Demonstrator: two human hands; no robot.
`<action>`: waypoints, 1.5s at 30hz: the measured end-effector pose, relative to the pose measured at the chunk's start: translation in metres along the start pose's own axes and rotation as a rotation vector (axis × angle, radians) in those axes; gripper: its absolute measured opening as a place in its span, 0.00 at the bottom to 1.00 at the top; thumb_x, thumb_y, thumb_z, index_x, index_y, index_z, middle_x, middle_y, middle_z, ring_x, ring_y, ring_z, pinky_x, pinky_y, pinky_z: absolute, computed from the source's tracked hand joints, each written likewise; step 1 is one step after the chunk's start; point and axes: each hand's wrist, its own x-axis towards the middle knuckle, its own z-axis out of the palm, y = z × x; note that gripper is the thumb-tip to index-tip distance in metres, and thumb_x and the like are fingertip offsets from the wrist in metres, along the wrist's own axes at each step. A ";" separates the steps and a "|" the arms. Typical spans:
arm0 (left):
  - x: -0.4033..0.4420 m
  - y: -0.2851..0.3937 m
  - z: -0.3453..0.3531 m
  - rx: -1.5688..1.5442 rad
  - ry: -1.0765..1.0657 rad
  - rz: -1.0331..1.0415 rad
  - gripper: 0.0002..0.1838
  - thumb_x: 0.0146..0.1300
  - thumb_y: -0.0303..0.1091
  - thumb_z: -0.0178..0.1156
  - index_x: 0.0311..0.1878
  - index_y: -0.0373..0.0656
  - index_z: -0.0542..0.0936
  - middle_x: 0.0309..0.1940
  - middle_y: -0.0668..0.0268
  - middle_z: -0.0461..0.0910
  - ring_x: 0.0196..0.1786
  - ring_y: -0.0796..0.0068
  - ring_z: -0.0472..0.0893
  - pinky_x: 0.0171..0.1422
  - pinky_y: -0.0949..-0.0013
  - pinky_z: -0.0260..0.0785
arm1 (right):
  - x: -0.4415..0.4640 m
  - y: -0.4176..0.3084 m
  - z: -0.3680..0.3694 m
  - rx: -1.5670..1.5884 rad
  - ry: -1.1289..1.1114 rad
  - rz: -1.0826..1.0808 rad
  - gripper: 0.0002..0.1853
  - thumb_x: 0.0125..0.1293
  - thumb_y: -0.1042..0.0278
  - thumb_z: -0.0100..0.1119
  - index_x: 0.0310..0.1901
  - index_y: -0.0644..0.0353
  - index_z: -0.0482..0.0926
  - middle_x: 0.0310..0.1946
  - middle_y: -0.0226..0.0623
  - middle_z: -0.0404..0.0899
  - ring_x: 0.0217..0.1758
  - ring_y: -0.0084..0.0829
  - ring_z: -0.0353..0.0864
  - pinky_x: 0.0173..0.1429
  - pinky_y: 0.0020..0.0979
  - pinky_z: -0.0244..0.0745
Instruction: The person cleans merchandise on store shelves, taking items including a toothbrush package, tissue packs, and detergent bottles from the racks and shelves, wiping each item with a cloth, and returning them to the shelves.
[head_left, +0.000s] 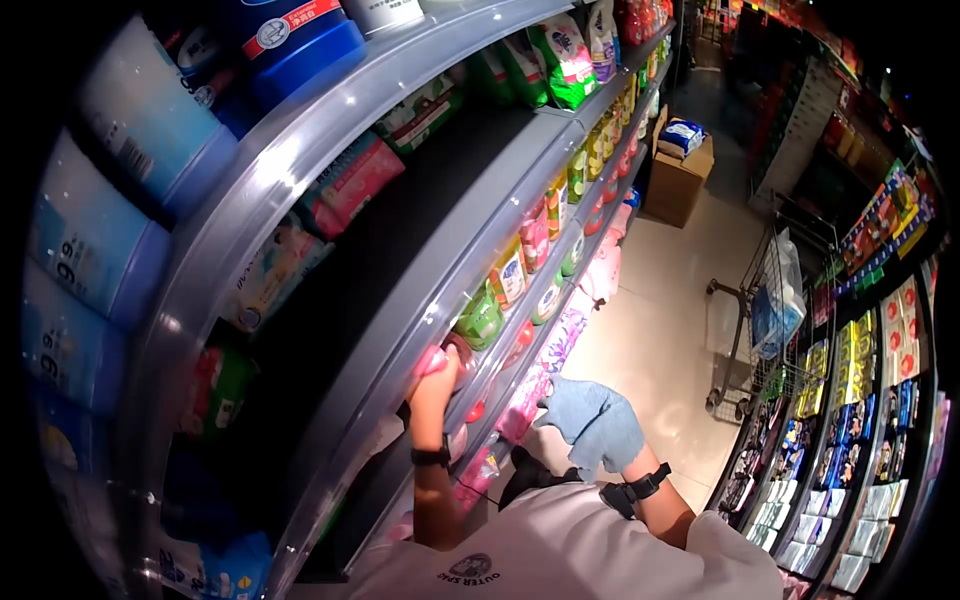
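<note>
My left hand [433,385] reaches in behind the clear front strip of a grey shelf [400,300], its fingers closed around a small rounded pink container [430,361]. Part of that container is hidden by the hand and the strip. Right beside it stands a green-labelled bottle [481,318], with an orange and white bottle [508,272] further along the row. A blue-grey cloth [597,420] hangs from my right hand [628,452], covering most of the fingers. Both wrists wear black bands.
The shelf above holds pink packs [355,180] and green bags [563,62]. Large blue tubs [160,110] stand at upper left. On the aisle floor are a cardboard box [677,180] and a wire shopping cart [765,310]. Another stocked rack [850,430] lines the right side.
</note>
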 end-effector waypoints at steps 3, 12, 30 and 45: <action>-0.019 -0.005 0.006 -0.193 0.140 0.146 0.21 0.57 0.44 0.69 0.46 0.37 0.84 0.46 0.52 0.85 0.50 0.52 0.83 0.60 0.58 0.74 | 0.024 0.004 -0.007 -0.542 -0.088 -0.125 0.21 0.64 0.72 0.55 0.60 0.62 0.76 0.56 0.41 0.80 0.56 0.39 0.81 0.61 0.34 0.76; -0.037 0.010 0.016 0.036 0.282 0.743 0.19 0.53 0.39 0.70 0.48 0.44 0.79 0.48 0.63 0.85 0.54 0.57 0.82 0.60 0.56 0.71 | 0.084 -0.017 -0.021 -1.735 -0.370 -0.659 0.20 0.58 0.68 0.57 0.54 0.54 0.80 0.54 0.39 0.81 0.56 0.39 0.80 0.59 0.35 0.77; -0.006 0.041 0.045 -0.125 0.316 0.296 0.06 0.51 0.29 0.71 0.27 0.40 0.83 0.35 0.64 0.87 0.48 0.61 0.85 0.61 0.60 0.71 | 0.105 -0.092 -0.082 -1.167 -0.536 -0.457 0.13 0.53 0.75 0.56 0.41 0.60 0.83 0.37 0.41 0.83 0.42 0.44 0.84 0.47 0.36 0.80; -0.039 0.124 -0.015 -0.660 -0.159 0.109 0.03 0.57 0.22 0.66 0.28 0.36 0.82 0.29 0.61 0.85 0.53 0.62 0.81 0.63 0.59 0.70 | 0.080 -0.111 -0.093 -0.491 -0.418 -0.009 0.15 0.65 0.73 0.59 0.53 0.65 0.79 0.49 0.33 0.82 0.51 0.24 0.80 0.59 0.28 0.75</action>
